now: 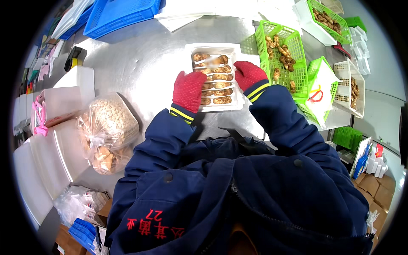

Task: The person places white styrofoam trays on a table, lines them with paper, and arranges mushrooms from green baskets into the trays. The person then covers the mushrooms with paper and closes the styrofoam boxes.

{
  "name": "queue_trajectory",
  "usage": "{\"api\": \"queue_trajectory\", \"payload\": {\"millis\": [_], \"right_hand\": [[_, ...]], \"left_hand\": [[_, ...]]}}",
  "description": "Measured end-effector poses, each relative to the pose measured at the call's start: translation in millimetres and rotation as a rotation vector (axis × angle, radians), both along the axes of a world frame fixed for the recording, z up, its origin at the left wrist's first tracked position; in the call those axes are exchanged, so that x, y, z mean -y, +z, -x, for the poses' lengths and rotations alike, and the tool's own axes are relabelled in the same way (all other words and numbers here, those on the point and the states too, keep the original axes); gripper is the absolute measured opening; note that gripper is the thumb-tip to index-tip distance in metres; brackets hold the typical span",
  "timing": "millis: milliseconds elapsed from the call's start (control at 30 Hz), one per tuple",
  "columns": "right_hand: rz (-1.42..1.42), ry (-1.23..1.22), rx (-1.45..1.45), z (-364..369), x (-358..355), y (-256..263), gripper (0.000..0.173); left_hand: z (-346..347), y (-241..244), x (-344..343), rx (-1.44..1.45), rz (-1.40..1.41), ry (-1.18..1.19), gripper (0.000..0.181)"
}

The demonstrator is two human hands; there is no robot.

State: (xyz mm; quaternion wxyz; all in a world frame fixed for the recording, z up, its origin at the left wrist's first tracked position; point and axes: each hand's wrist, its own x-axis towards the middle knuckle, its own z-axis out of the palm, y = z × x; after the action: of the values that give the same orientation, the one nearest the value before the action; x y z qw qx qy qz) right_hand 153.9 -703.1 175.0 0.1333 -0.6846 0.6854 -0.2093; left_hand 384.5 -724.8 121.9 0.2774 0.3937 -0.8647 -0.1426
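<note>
A white foam box (237, 51) lies on the metal table before me, with brown-and-cream mushrooms (222, 85) in two columns, white strips between the rows. My left hand (189, 91), in a red glove, rests at the box's left side, its fingertips over the mushrooms; whether it grips anything cannot be told. At the right rim is my right hand (250, 75), also gloved in red, its fingers bent and partly hidden. Part of the upper rows is blurred. Just right of the box stands a green plastic basket (298, 75) holding loose mushrooms.
Red-handled scissors (315, 96) lie on white sheets in a smaller green basket (314, 65). Beyond it is a white basket (359, 95) of mushrooms. A blue crate (122, 16) stands at the far left, a tape dispenser (75, 59) nearer, and a tied plastic bag (110, 127) by my left arm.
</note>
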Motion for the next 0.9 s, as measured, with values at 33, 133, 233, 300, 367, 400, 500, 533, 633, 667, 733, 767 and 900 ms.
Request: {"api": "queue_trajectory", "payload": {"millis": [33, 133, 233, 300, 367, 400, 500, 533, 633, 667, 733, 767, 900], "right_hand": [[0.073, -0.007, -0.02, 7, -4, -9, 0.023], [0.04, -0.051, 0.107, 14, -19, -9, 0.023], [0.169, -0.004, 0.046, 22, -31, -34, 0.027], [0.225, 0.04, 0.02, 22, -37, -46, 0.029], [0.2, 0.024, 0.108, 21, -39, -47, 0.03], [0.199, 0.023, 0.131, 21, -40, -47, 0.03], [0.198, -0.003, 0.202, 22, -40, -43, 0.033], [0.173, -0.015, 0.233, 22, -40, -45, 0.033], [0.129, -0.015, 0.291, 22, -38, -42, 0.033], [0.112, -0.019, 0.313, 21, -38, -42, 0.033], [0.083, -0.018, 0.353, 21, -36, -42, 0.032], [0.097, -0.017, 0.35, 21, -36, -41, 0.032], [0.059, -0.043, 0.397, 21, -36, -42, 0.03]], "left_hand": [[7, 0, -2, 0.078, -0.027, -0.036, 0.027], [41, 7, -3, 0.194, -0.043, -0.249, 0.026], [72, 5, 5, 0.329, 0.014, -0.425, 0.028], [82, 5, 6, 0.489, 0.041, -0.482, 0.029], [81, 7, 6, 0.481, 0.003, -0.488, 0.029], [80, 7, 4, 0.495, -0.022, -0.488, 0.029], [79, 0, 6, 0.359, -0.05, -0.407, 0.03], [80, 3, 6, 0.351, -0.039, -0.367, 0.029], [82, 11, 1, 0.383, 0.151, -0.142, 0.029], [82, 13, 0, 0.399, 0.089, -0.166, 0.028], [82, 17, 0, 0.427, -0.031, -0.206, 0.027], [81, 17, -1, 0.484, -0.083, -0.216, 0.024], [82, 8, 2, 0.413, -0.127, -0.122, 0.025]]}}
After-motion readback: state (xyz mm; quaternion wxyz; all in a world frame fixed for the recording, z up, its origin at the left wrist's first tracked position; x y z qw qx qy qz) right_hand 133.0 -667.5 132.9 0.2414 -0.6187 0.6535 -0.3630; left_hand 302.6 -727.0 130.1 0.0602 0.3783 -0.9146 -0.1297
